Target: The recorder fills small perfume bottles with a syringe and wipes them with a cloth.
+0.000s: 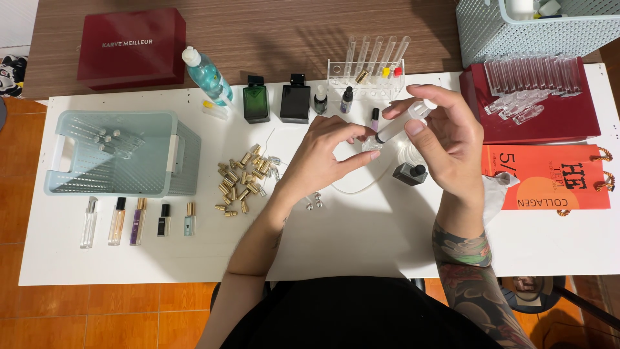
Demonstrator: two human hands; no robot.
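Right hand [445, 132] pinches a clear syringe [400, 126], tip angled down into a small vial [372, 143] gripped by the left hand [323, 155] above mid-table. Likely mid-fill: five finished bottles [139, 220] stand in a row near-left, gold caps [242, 181] loose beside them, empty tubes [533, 77] waiting far-right. Open white table [361, 245] near; far edge crowded.

My white table [361, 239]: teal basket [116, 155] left, five small bottles [137, 221] below it, gold caps [242, 181] scattered mid, green bottle [256, 100], black bottle [295, 100], tube rack [365, 76], red box [549, 110], orange bag [549, 178], probably paper.
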